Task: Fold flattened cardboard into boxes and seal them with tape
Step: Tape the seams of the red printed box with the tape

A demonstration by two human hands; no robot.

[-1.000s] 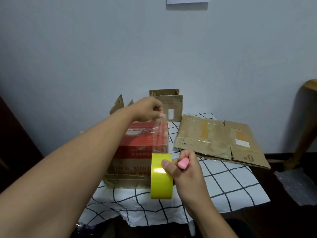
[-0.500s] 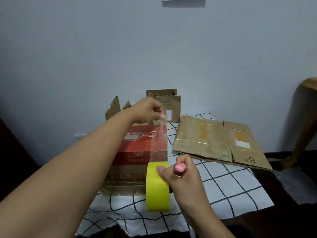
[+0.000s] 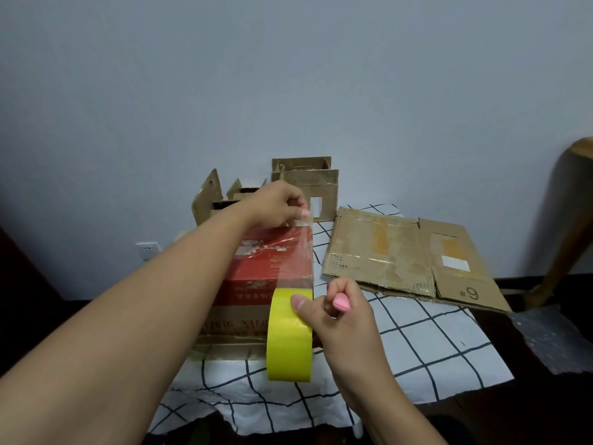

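Tape roll (image 3: 289, 335) has dropped nearer, its clear strip (image 3: 296, 252) stretching away.

A person's left arm stretches forward from the lower left of the frame, its hand (image 3: 277, 203) curled with fingertips pinched together on the free end of a clear tape strip (image 3: 296, 252). The right hand (image 3: 333, 313), nearer the body and lower, grips a yellow tape roll (image 3: 287, 342), thumb pressed flat on the roll's outer face and fingers curled behind it. A small pink object (image 3: 340, 301) is tucked between the right hand's curled fingers.
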